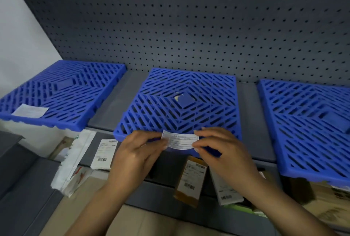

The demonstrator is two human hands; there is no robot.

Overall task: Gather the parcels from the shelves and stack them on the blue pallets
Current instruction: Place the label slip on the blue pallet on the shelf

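Here both hands pinch one white label (180, 142) — left hand (138, 152) at its left end, right hand (219, 150) at its right. Just beyond them lies the middle blue pallet (189, 103); below them, parcels (191, 180) on a lower shelf.

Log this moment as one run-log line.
left hand: pinches label | right hand: pinches label | label: over middle pallet front edge | pallets: no parcels stacked
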